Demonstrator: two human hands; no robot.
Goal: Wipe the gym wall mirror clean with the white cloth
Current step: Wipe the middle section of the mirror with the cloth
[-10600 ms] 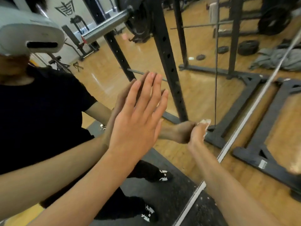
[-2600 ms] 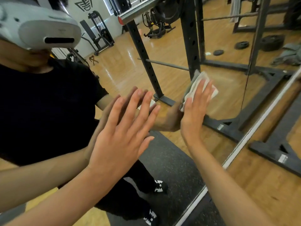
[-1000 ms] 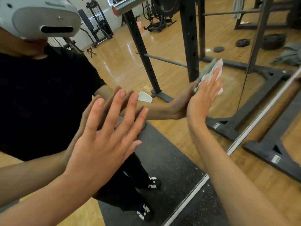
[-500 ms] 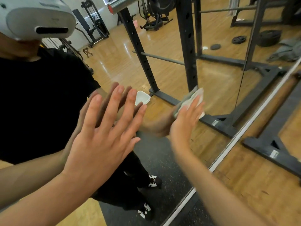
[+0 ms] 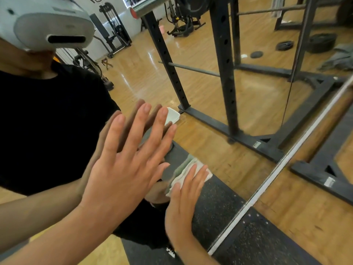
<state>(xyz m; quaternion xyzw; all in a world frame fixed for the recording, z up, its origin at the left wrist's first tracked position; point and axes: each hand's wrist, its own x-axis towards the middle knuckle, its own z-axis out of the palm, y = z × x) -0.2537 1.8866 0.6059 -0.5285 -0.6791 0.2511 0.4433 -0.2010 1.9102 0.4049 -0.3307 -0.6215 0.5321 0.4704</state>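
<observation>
Two hands lie flat on the smooth glass of the mirror (image 5: 206, 92). The left hand (image 5: 128, 165) has straight, spread fingers and holds nothing. At its five o'clock the right hand (image 5: 182, 205), fingers straight and close together, presses the white cloth (image 5: 188, 168) against the glass. The cloth is a soft, folded wad that shows past the fingertips at twelve o'clock. A thin silver trim strip (image 5: 277, 170) edges the mirror's foot, running from six toward two o'clock, with bare glass between it and the cloth. Below it lie a speckled black rubber mat (image 5: 257, 243) and glossy wood planks (image 5: 309, 217). A black steel rack (image 5: 224, 64) with punched holes is reflected; the label (image 5: 256, 145) on its foot is too small to read.
</observation>
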